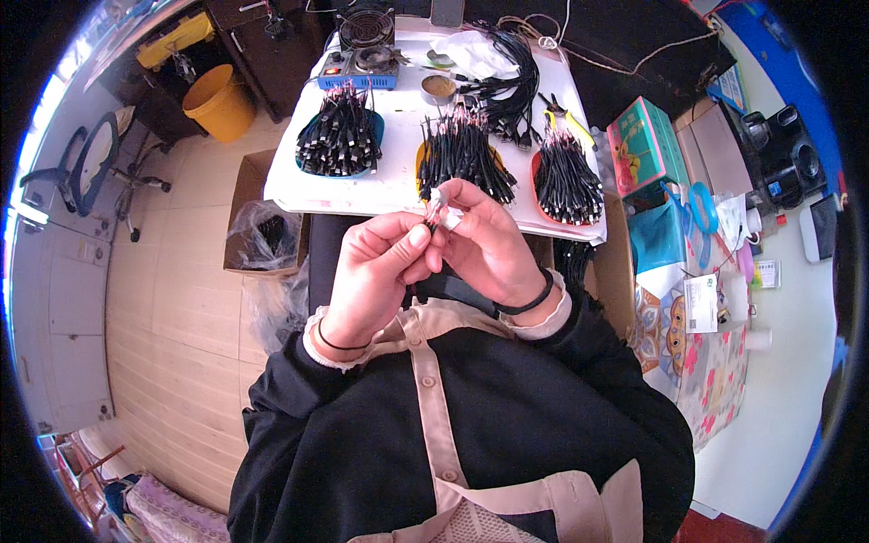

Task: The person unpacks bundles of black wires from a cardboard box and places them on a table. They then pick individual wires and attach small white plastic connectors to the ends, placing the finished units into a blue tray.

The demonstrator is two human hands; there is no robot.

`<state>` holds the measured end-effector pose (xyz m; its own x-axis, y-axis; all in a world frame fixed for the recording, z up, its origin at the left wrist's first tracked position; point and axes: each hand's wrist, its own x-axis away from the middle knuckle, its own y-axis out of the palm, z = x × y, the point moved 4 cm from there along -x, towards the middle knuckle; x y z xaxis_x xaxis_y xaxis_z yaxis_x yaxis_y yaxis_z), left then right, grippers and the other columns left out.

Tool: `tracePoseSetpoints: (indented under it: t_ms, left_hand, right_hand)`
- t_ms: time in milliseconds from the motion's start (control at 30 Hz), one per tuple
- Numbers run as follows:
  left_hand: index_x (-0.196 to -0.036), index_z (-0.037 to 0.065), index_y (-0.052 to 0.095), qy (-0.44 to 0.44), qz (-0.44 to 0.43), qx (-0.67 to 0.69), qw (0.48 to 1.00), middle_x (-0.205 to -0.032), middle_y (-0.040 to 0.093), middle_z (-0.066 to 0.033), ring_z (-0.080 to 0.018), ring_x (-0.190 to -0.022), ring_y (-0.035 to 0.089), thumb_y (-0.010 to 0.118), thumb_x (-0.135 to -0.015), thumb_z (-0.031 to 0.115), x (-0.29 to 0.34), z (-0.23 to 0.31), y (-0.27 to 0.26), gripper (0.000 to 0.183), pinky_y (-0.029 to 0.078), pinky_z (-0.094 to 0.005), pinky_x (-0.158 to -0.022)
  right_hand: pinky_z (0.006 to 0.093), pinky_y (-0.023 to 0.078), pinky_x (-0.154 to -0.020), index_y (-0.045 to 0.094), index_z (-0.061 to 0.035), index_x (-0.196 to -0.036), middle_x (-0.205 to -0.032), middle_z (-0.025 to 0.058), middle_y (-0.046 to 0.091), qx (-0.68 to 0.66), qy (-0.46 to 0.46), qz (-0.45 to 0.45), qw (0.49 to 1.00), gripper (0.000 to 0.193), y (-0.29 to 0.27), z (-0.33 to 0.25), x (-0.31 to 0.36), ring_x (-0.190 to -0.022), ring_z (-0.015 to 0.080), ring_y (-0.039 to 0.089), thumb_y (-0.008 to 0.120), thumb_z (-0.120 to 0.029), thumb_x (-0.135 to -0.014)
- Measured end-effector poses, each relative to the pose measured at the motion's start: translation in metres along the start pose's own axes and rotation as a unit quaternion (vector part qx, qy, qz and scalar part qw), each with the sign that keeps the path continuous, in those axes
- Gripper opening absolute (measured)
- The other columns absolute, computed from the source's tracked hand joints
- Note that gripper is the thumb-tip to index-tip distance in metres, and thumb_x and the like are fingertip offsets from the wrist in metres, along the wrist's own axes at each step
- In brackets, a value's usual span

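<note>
White bench [389, 185] fills the far middle of the view, carrying three heaps of short black cables: one on a blue tray [339, 140] at the left, one on a yellow tray [462, 156] in the middle and one on an orange tray [566, 176] at the right. Farther back on the bench stand a small fan [366, 27], a blue soldering stand [358, 71], a round tin [439, 88] and a loose bundle of black cables [511, 77]. On the floor to the far left sits a yellow bucket [219, 101], and nearer, just left of the bench, a cardboard box [262, 226] lined with a clear bag. To the right of the bench lies a teal box [644, 145].

Nearer than the bench edge, both hands are raised together. The left hand [376, 271] pinches with thumb and forefinger, and the right hand [489, 240] curls close against it; both grips are clenched on a small cable piece [441, 210] held between the fingertips, just in front of the yellow tray. It looks like a white plug with thin red wires, though it is too small to tell for sure. Each wrist wears a thin black band.
</note>
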<state>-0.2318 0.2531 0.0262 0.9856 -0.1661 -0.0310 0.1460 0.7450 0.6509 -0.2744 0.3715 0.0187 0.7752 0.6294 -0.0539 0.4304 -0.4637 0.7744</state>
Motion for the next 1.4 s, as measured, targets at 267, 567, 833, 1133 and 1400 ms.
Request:
tracePoseSetpoints:
  t_ms: [267,567,833,1133,1400]
  left_hand:
    - [-0.094,-0.005,0.063,-0.002,-0.014,0.033,0.999,-0.074,0.061,-0.0063,-0.0061,-0.056,0.042,0.052,-0.096,0.008,0.0,0.003,0.001,0.017,0.031,-0.0184,-0.051]
    - [-0.096,-0.005,0.062,0.013,0.035,0.003,0.999,-0.074,0.061,-0.0056,-0.0055,-0.057,0.043,0.052,-0.096,0.007,0.0,0.0,0.001,0.016,0.031,-0.018,-0.051]
    - [-0.099,-0.005,0.062,0.019,0.027,-0.028,0.999,-0.073,0.059,-0.0032,-0.0042,-0.059,0.044,0.053,-0.096,0.007,-0.001,-0.004,-0.001,0.015,0.031,-0.0168,-0.052]
    - [-0.097,-0.003,0.06,0.085,0.072,-0.166,0.98,-0.08,0.059,-0.005,-0.0096,-0.067,0.051,0.05,-0.097,0.009,-0.004,-0.002,-0.002,0.015,0.039,-0.0206,-0.057]
    - [-0.104,0.001,0.059,0.17,0.104,-0.076,0.977,-0.09,0.061,-0.0065,-0.0062,-0.06,0.042,0.049,-0.099,0.011,-0.015,0.022,-0.054,0.016,0.032,-0.0185,-0.051]
  right_hand:
    - [0.0292,0.052,-0.07,0.054,0.001,-0.104,-0.092,0.009,0.062,0.089,-0.006,-0.025,0.996,0.014,0.005,-0.012,0.001,-0.075,0.0179,0.063,0.052,-0.01,-0.095]
    - [0.0241,0.048,-0.075,0.054,0.0004,-0.104,-0.096,0.006,0.062,0.191,-0.057,-0.008,0.98,0.013,0.007,-0.024,0.005,-0.084,0.0121,0.06,0.056,-0.008,-0.093]
    - [0.0218,0.046,-0.079,0.055,-0.0013,-0.103,-0.097,0.002,0.061,0.235,-0.049,-0.012,0.971,0.014,0.0,-0.025,0.008,-0.089,0.0074,0.057,0.059,-0.009,-0.092]
    - [0.0265,0.05,-0.062,0.057,0.0001,-0.094,-0.078,0.0068,0.064,0.445,-0.153,0.007,0.882,0.015,0.021,-0.074,0.043,-0.069,0.01,0.061,0.065,-0.01,-0.086]
    - [0.0308,0.048,-0.093,0.057,0.0111,-0.095,-0.105,0.0218,0.063,0.312,-0.766,0.317,0.464,0.019,-0.023,-0.354,0.311,-0.101,0.0232,0.061,0.048,-0.005,-0.091]
